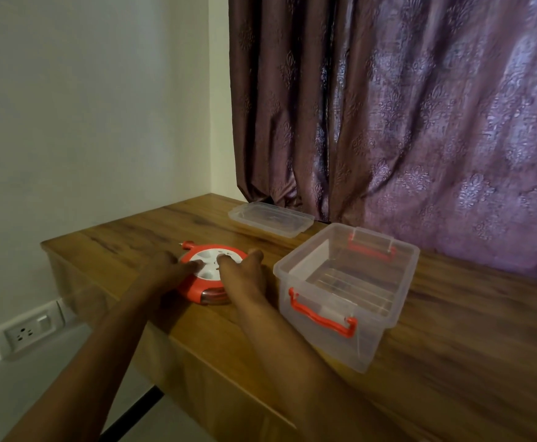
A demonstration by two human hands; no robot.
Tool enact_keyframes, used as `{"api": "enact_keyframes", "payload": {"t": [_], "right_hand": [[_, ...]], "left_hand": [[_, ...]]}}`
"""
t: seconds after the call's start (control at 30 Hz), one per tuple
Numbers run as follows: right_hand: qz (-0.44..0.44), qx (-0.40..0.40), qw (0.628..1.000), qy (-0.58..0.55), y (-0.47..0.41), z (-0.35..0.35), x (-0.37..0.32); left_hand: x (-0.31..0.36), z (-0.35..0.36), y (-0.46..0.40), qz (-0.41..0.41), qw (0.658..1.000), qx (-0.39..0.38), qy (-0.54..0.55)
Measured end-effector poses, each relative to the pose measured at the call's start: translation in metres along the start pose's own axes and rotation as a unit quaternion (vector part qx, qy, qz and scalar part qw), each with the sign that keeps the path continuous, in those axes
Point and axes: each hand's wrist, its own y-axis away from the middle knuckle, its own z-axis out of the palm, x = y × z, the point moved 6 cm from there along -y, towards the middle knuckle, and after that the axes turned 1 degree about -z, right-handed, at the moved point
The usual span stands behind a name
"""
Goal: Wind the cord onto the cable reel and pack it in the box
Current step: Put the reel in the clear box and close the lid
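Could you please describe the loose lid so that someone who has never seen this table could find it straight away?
Start at the purple curtain behind the wooden table. Just at its foot, on the tabletop beyond the clear box with red handles, lies the lid. It is flat, shallow and wholly transparent, with no red parts, unlike the box and the cable reel.

Both hands [203, 269] rest on the cable reel [211, 275] beside the box [343, 291].

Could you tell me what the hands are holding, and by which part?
Both hands rest on the cable reel, fingers on its white top face; a true grip cannot be told.
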Motion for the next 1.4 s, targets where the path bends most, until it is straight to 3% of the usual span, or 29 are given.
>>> {"api": "enact_keyframes", "payload": {"t": [0.1, 0.17, 0.27, 0.37, 0.5, 0.63, 0.77, 0.97, 1.13, 1.27, 1.4], "right_hand": [[-0.026, -0.013, 0.999, -0.030, 0.012, 0.004, -0.006], [-0.088, -0.015, 0.995, -0.042, 0.024, 0.005, -0.020], [-0.212, 0.018, 0.973, -0.094, 0.038, -0.022, -0.057], [-0.265, 0.054, 0.952, -0.145, 0.038, -0.074, -0.088], [-0.244, 0.099, 0.953, -0.151, 0.011, -0.153, -0.096], [-0.189, 0.100, 0.971, -0.107, -0.009, -0.199, -0.069], [-0.211, 0.112, 0.971, -0.001, -0.024, -0.215, -0.054], [-0.235, 0.098, 0.942, 0.217, -0.035, -0.210, -0.040], [-0.240, 0.056, 0.924, 0.292, -0.042, -0.199, -0.031], [-0.266, 0.060, 0.926, 0.260, -0.045, -0.194, -0.034], [-0.269, 0.032, 0.925, 0.265, -0.048, -0.191, -0.031]], "left_hand": [[-0.001, -0.014, 0.004, 0.004, 0.991, 0.020, 0.130], [0.009, -0.025, 0.010, 0.033, 0.978, 0.036, 0.201], [0.047, -0.044, 0.036, 0.133, 0.944, 0.077, 0.292], [0.101, -0.052, 0.073, 0.259, 0.916, 0.116, 0.285], [0.158, -0.011, 0.109, 0.339, 0.915, 0.111, 0.187], [0.177, 0.067, 0.127, 0.381, 0.922, 0.044, 0.058], [0.169, 0.124, 0.123, 0.367, 0.927, 0.011, -0.078], [0.165, 0.146, 0.108, 0.318, 0.923, -0.051, -0.209], [0.165, 0.145, 0.104, 0.327, 0.895, -0.047, -0.299], [0.167, 0.142, 0.105, 0.352, 0.868, -0.013, -0.350], [0.176, 0.148, 0.111, 0.400, 0.798, 0.060, -0.447]]}}
